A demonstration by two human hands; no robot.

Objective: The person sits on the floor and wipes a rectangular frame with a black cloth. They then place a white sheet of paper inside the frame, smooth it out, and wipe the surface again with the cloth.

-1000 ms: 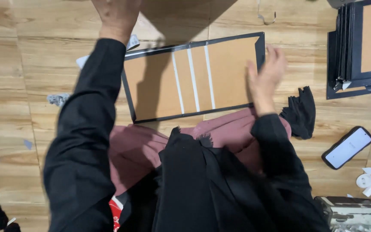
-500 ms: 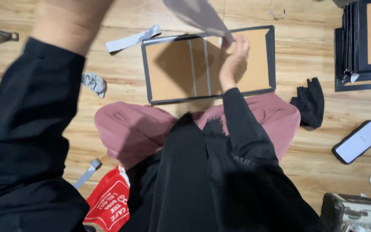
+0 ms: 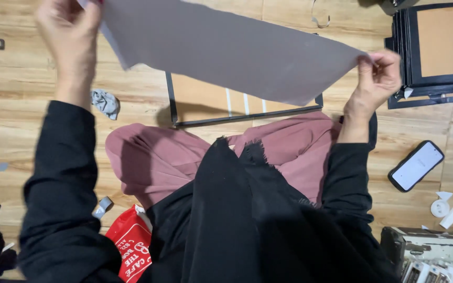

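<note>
head view: person sat on the wood floor [image 3: 38, 136], frame [image 3: 247, 112] flat by the knees
sheet [image 3: 226, 47]: grey, held up in the air over the frame
left hand [image 3: 69, 26]: pinched shut on the sheet's left corner
right hand [image 3: 376, 78]: fingertips nipped its right tip
tip: I'd keep it taut and level, square it to the frame's edges
nearby: phone [image 3: 416, 165], stacked frames [image 3: 436, 52] to the right
</note>
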